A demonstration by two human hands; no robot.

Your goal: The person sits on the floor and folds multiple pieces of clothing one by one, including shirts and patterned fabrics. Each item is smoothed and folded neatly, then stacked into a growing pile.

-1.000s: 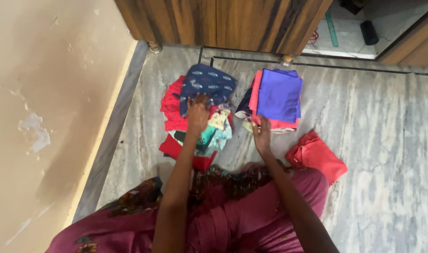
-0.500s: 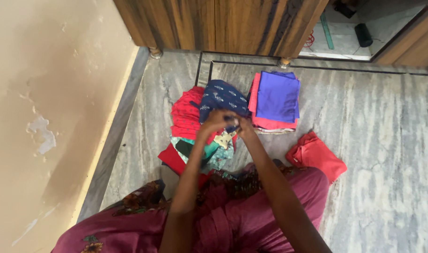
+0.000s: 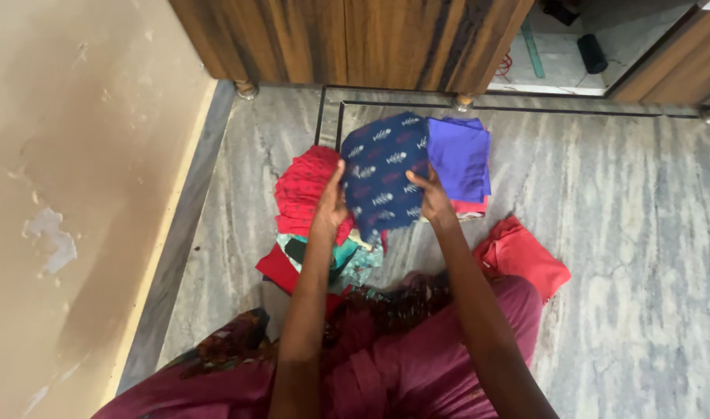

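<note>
A navy blue cloth with a white and red leaf print [image 3: 386, 174] is held up flat above the floor. My left hand [image 3: 331, 203] grips its left edge and my right hand [image 3: 431, 195] grips its right edge. Below and left of it lies a loose heap of clothes [image 3: 312, 206], mostly red, with teal and dark pieces. Partly hidden behind the held cloth, a folded stack topped by a purple cloth [image 3: 462, 155] rests on the floor to the right.
A folded red garment [image 3: 522, 256] lies on the grey marble floor [image 3: 634, 225] by my right knee. A wooden cabinet [image 3: 347, 39] on small feet stands at the back, a beige wall [image 3: 67, 178] runs along the left. My lap in maroon fabric fills the bottom.
Both hands came together at the navy printed cloth on the heap, then lifted it and spread it out between them, covering part of the purple stack.
</note>
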